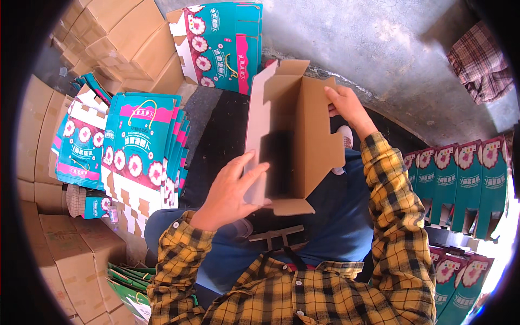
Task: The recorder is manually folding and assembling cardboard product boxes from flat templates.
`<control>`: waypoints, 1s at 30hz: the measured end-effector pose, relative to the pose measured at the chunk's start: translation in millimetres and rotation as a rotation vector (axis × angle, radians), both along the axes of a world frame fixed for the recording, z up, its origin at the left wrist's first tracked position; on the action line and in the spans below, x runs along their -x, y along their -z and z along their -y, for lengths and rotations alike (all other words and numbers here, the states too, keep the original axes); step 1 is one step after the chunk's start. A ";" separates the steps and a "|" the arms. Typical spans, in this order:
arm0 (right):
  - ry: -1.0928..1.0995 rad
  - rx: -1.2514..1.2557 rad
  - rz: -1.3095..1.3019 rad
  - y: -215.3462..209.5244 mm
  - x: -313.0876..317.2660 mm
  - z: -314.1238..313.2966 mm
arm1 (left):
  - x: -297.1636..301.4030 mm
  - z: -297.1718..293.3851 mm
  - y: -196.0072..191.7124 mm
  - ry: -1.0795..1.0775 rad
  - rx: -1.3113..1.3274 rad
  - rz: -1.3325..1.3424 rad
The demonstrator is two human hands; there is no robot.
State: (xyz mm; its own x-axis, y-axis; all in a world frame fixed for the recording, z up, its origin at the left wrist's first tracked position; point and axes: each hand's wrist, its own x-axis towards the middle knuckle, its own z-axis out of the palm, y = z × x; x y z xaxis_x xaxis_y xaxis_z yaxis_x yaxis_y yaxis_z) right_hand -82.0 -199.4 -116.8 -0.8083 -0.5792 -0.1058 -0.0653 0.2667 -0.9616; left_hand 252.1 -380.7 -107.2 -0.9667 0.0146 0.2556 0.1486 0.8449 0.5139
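- Pinching, with right grip (349, 105), the upper outer corner of a brown flap on the open carton (318, 127); closed down on that edge, with thumb over the inner face and fingers curled behind.
- Touching the carton's pale left panel with left grip (223, 189), near its lower end; part open, with digits spread; cannot tell how firmly clamped.
- Held up in front of the body, above and between the knees, with mouth toward the viewer; plain brown within, darkening toward the lower part; cannot tell whether closed at the bottom; spread outward at top, right and bottom with brown flaps.
- Worn around all this: checked yellow-and-black shirt (398, 208), blue trousers (344, 203); below the carton, a grey metal frame (277, 236); farther forward, dark matting (214, 127).
- Beyond the carton, to the upper left: flat teal printed cardboard (227, 30) with pink bands and a yellow cord.
- To the left: overlapping flat teal cartons (142, 138); behind and below, brown boxes (122, 40) in piles; near the left forearm, green packs (130, 292).
- To the right: teal cartons with dark red tops (466, 168), standing in rows; above them, plaid cloth (482, 62) against a grey surface (346, 35).
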 end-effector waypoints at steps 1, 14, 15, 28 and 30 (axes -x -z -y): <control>-0.036 -0.139 -0.037 6.9 5.5 2.0 | 2.6 -1.8 0.3 0.040 0.015 0.010; -0.173 -0.778 -1.475 33.0 -10.8 51.7 | 0.5 -16.0 22.6 0.077 0.101 0.074; -0.175 -0.769 -1.477 30.9 -11.6 56.0 | -1.5 -16.6 23.8 0.066 0.102 0.065; -0.173 -0.077 -0.071 20.2 20.0 57.7 | -16.9 -20.4 45.2 0.079 0.125 0.206; -0.214 -0.264 -0.180 19.5 19.6 50.2 | -21.2 -19.3 43.6 0.104 0.105 0.229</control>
